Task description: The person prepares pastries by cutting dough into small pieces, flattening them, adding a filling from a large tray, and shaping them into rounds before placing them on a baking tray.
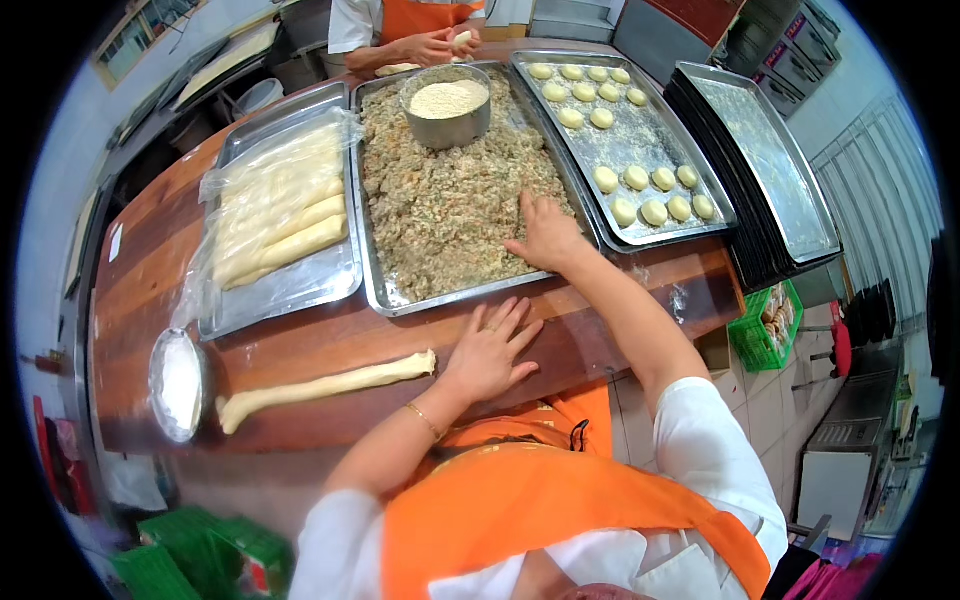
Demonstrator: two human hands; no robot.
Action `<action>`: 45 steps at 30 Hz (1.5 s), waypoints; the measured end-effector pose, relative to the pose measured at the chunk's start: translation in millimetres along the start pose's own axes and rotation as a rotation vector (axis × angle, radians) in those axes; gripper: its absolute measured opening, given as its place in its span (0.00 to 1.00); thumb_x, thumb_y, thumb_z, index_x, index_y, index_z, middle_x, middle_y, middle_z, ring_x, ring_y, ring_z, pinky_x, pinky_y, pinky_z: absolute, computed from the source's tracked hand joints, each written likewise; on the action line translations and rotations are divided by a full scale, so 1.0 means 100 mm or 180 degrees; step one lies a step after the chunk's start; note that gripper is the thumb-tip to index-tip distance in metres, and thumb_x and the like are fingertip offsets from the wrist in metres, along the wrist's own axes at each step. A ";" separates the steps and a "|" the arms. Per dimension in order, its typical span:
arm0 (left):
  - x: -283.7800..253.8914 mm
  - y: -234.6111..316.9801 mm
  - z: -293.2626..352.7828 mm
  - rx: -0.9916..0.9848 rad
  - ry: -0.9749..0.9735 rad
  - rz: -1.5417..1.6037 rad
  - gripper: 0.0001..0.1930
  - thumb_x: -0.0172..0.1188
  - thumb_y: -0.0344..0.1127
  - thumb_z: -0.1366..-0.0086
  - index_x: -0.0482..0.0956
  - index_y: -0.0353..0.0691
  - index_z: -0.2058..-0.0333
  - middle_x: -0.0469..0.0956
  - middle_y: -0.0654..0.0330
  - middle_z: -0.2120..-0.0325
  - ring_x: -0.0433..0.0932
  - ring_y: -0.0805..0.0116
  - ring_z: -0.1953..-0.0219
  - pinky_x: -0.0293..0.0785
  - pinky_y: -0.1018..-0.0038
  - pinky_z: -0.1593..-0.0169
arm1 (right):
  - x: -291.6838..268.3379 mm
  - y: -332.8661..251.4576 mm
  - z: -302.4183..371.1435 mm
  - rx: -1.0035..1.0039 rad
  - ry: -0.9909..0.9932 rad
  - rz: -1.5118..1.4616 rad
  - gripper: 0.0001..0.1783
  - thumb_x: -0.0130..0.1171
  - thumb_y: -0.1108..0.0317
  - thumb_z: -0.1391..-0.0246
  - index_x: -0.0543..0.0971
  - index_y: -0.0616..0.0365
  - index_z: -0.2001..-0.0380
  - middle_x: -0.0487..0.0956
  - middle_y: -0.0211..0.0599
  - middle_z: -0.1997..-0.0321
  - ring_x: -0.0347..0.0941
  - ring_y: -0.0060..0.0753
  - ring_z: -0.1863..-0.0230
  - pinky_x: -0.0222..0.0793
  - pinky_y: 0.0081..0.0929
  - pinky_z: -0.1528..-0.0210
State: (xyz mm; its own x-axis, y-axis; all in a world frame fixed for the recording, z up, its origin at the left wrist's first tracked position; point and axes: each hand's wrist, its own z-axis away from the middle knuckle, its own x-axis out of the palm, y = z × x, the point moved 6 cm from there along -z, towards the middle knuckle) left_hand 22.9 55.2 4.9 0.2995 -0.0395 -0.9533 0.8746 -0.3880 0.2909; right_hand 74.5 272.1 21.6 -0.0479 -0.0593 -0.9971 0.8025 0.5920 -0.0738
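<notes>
The filling (440,215) lies in a long metal tray (396,298), partly hidden by a flour-filled bowl (450,132) toward the tray's far end. Left of the tray, a crumpled plastic sheet (245,180) blurs most of the dough rolls (312,238). Beyond the tray, a co-worker (400,18) is cut off by the upper edge.

The person's right hand (546,232) reaches over the tray's near right part, fingers spread, grasping nothing; how far the fingertips press in cannot be told. The left hand (490,352) rests palm down on the table (300,352) just before the tray, fingers fanned, also free. A dough strip (325,390) lies nearer the person, left of the tray's front. Boxes (803,48) far right beyond the tray bear small, tilted print.
</notes>
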 end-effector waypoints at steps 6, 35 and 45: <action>0.01 -0.02 -0.01 -0.0023 0.0103 -0.0008 0.34 0.53 0.59 0.31 0.64 0.51 0.32 0.54 0.52 0.28 0.51 0.54 0.26 0.48 0.46 0.28 | 0.09 0.04 -0.11 -0.1101 0.0628 0.0152 0.22 0.63 0.59 0.44 0.70 0.61 0.52 0.72 0.47 0.53 0.78 0.49 0.51 0.79 0.41 0.58; -0.30 -0.14 0.36 -0.0244 0.0150 0.0483 0.12 0.59 0.29 0.40 0.75 0.36 0.58 0.75 0.51 0.59 0.74 0.50 0.54 0.69 0.58 0.45 | 0.13 0.50 -0.22 0.0672 0.0815 -0.4569 0.27 0.46 0.46 0.31 0.79 0.59 0.69 0.80 0.28 0.72 0.71 0.24 0.71 0.67 0.28 0.66; -0.52 -0.31 -0.05 -0.0590 0.0521 0.7549 0.17 0.56 0.30 0.33 0.69 0.31 0.48 0.77 0.41 0.50 0.80 0.50 0.47 0.79 0.58 0.43 | 0.11 0.43 -0.23 0.0798 0.1125 -0.3272 0.26 0.48 0.47 0.32 0.81 0.59 0.70 0.81 0.35 0.71 0.75 0.32 0.67 0.69 0.34 0.61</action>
State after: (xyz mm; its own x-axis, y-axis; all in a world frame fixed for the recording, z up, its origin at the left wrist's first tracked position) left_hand -18.2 73.6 46.0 0.4438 -0.0667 0.8937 -0.8605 0.2468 0.4457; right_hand 94.7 315.6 6.8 -0.8928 -0.1722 -0.4162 0.3792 0.2112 -0.9009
